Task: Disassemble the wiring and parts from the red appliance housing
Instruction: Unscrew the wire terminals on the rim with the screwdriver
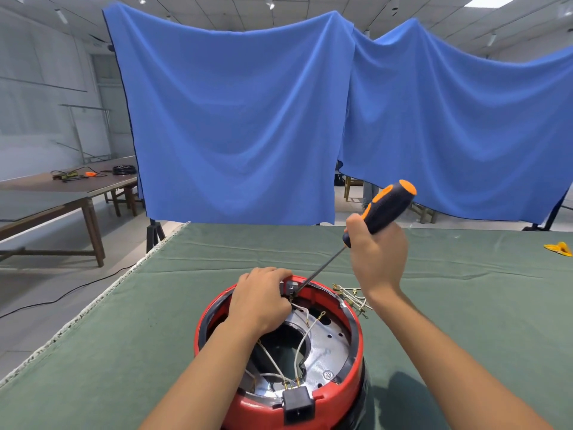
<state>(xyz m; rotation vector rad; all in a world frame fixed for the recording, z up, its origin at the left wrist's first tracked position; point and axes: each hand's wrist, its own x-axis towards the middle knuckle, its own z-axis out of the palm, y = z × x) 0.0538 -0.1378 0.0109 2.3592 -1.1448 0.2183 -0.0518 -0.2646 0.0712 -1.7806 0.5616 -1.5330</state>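
Note:
The red appliance housing [338, 395] stands open side up on the green cloth, near the front. Inside lie a shiny metal plate [328, 346] and white wires [302, 339]. A black socket block [298, 404] sits on the near rim. My left hand [259, 301] grips the far rim by a small grey part [291, 286]. My right hand [376, 252] holds a black and orange screwdriver [386, 207], its tip at that grey part.
Loose white wires with terminals [352, 294] lie on the green table cloth [155, 321] right of the housing. A yellow object [558, 248] lies at the far right edge. Blue drapes [235, 119] hang behind the table. Brown tables [62, 193] stand at left.

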